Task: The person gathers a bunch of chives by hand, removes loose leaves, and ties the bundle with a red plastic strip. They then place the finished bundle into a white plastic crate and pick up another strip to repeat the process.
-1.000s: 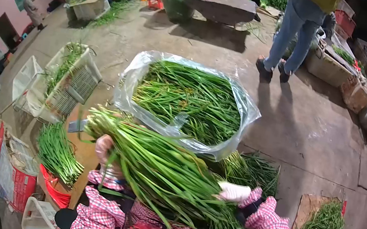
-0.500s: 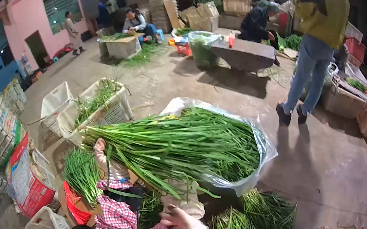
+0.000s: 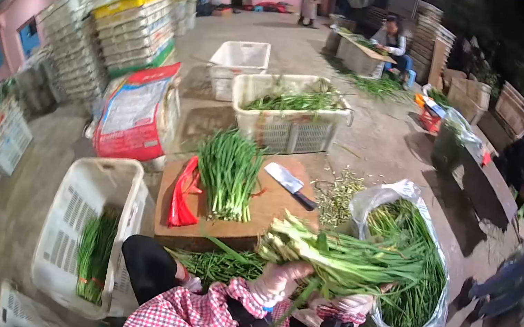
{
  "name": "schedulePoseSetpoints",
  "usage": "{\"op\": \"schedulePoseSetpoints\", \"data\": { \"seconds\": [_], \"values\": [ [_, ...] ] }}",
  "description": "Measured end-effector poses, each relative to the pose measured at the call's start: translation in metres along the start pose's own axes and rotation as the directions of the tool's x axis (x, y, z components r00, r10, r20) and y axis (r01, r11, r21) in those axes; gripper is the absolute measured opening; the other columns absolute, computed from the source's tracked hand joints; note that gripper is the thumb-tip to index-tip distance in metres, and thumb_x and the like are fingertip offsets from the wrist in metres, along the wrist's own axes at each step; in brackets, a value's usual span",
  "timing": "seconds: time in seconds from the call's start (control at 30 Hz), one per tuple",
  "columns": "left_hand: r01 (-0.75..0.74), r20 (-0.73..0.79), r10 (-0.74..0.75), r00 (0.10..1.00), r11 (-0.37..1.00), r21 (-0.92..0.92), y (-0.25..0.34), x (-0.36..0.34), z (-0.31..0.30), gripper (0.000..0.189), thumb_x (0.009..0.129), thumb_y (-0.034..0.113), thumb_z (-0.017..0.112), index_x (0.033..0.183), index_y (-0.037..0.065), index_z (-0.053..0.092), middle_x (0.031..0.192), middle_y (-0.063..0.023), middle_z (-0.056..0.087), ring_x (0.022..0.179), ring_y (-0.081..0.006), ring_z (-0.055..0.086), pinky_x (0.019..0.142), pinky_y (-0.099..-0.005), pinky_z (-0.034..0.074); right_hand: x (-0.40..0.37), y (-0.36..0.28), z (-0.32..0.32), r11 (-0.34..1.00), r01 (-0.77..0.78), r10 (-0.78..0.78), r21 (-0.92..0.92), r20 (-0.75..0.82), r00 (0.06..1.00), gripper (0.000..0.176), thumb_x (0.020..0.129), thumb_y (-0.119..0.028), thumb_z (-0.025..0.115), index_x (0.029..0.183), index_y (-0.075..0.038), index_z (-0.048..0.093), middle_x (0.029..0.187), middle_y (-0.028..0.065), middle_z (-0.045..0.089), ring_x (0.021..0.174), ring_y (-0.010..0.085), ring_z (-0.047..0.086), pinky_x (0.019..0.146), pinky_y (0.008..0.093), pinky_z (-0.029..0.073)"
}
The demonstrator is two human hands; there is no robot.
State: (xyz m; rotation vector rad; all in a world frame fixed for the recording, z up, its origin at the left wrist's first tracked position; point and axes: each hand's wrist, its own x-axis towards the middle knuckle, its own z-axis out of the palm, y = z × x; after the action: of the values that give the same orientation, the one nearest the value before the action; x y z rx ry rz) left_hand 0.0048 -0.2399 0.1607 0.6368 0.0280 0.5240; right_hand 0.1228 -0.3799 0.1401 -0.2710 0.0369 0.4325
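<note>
A bundle of green stalks (image 3: pixel 347 259) is held from beneath by both gloved hands: the left hand (image 3: pixel 278 280) near the pale cut ends, the right hand (image 3: pixel 349 303) further along. It is just beside a clear bag (image 3: pixel 401 191) of greens. A cleaver (image 3: pixel 291 185) is laid on the wooden board (image 3: pixel 271 211).

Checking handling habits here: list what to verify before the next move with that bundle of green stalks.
1. Grip: left hand and right hand both clasp the bundle of long green stalks with pale ends: ok.
2. Clear plastic bag stands open beside the bundle: ok.
3. Steel cleaver with black handle lies flat on the brown wooden board, apart from both hands: ok.
4. Tie around the bundle: cannot tell.
</note>
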Motion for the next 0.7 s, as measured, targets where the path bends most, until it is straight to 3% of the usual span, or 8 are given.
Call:
{"op": "schedulePoseSetpoints", "data": {
  "seconds": [0.2,0.27,0.37,0.4,0.47,0.53,0.63,0.7],
  "values": [
    [0.361,0.128,-0.348,0.929,0.927,-0.099,-0.011,-0.031,-0.159,0.061,0.085,0.004,0.063,0.14,0.005,0.035,0.135,-0.0085,0.048,0.121,-0.0181,0.048,0.106,-0.0336,0.036,0.028,-0.004,-0.051,0.989,-0.093,0.094,-0.118,0.003,0.996,0.059,0.083,-0.051,0.06,0.125,-0.009,0.052,0.125,0.011,0.056,0.111,0.0301,0.054,0.097,0.0491,0.043],
    [-0.134,0.562,-0.493,0.664,0.661,0.738,0.058,-0.022,-0.169,0.051,0.088,0.023,0.053,0.136,0.006,0.041,0.136,-0.0128,0.046,0.125,-0.0248,0.043,0.106,-0.0375,0.031,0.032,-0.007,-0.056,0.989,-0.095,0.097,-0.117,0.014,0.995,0.057,0.083,-0.05,0.061,0.123,-0.01,0.053,0.124,0.0108,0.056,0.109,0.0299,0.054,0.096,0.0486,0.044],
    [-0.621,0.315,-0.787,0.531,-0.109,0.776,0.158,0.005,-0.167,0.042,0.08,0.025,0.06,0.119,0.011,0.061,0.124,-0.0133,0.058,0.113,-0.0298,0.053,0.094,-0.0375,0.043,0.05,0.0,-0.054,0.987,-0.121,0.128,-0.11,0.063,0.99,0.054,0.083,-0.048,0.062,0.122,-0.01,0.055,0.122,0.0106,0.057,0.107,0.0296,0.055,0.094,0.0478,0.045],
    [0.104,-0.279,-0.627,0.727,-0.301,0.948,0.175,0.015,-0.146,0.029,0.081,0.025,0.061,0.104,0.009,0.067,0.104,-0.0119,0.066,0.102,-0.0256,0.06,0.088,-0.0358,0.046,0.055,0.003,-0.051,0.985,-0.135,0.145,-0.111,0.08,0.986,0.053,0.083,-0.048,0.062,0.121,-0.011,0.055,0.121,0.0105,0.058,0.107,0.0295,0.056,0.094,0.0476,0.046],
    [0.136,-0.241,-0.439,0.866,-0.259,0.956,0.195,0.044,-0.16,0.031,0.082,0.028,0.064,0.103,0.005,0.067,0.1,-0.0112,0.068,0.094,-0.0178,0.063,0.084,-0.0309,0.048,0.067,0.013,-0.043,0.982,-0.152,0.164,-0.11,0.115,0.98,0.051,0.083,-0.046,0.063,0.12,-0.011,0.056,0.12,0.0104,0.059,0.106,0.0293,0.057,0.093,0.0471,0.047],
    [0.142,-0.06,-0.29,0.955,0.269,0.953,0.187,0.069,-0.136,0.068,0.085,0.023,0.065,0.141,0.003,0.034,0.142,-0.0148,0.042,0.13,-0.0256,0.04,0.104,-0.0359,0.036,0.071,0.033,-0.021,0.986,-0.14,0.148,-0.086,0.106,0.983,0.048,0.082,-0.043,0.065,0.117,-0.01,0.058,0.115,0.0094,0.061,0.102,0.0284,0.058,0.091,0.0457,0.048],
    [0.155,0.271,-0.46,0.846,0.696,0.701,0.144,0.106,-0.084,0.097,0.082,0.033,0.07,0.149,0.005,0.005,0.153,-0.0163,0.016,0.141,-0.0252,0.016,0.114,-0.0375,0.014,0.07,0.054,0.025,0.96,-0.217,0.234,-0.178,0.084,0.968,0.042,0.082,-0.034,0.068,0.112,-0.006,0.06,0.106,0.0073,0.064,0.094,0.0246,0.062,0.085,0.0414,0.051],
    [0.144,0.205,-0.665,0.718,0.43,0.891,0.124,0.12,-0.039,0.1,0.082,0.039,0.069,0.149,0.004,0.004,0.153,-0.0188,0.015,0.141,-0.0252,0.015,0.113,-0.0368,0.015,0.085,0.071,0.037,0.927,-0.202,0.225,-0.317,0.039,0.973,0.037,0.083,-0.029,0.067,0.11,-0.006,0.06,0.102,0.0066,0.065,0.09,0.0221,0.063,0.082,0.0384,0.052]
  ]
}}
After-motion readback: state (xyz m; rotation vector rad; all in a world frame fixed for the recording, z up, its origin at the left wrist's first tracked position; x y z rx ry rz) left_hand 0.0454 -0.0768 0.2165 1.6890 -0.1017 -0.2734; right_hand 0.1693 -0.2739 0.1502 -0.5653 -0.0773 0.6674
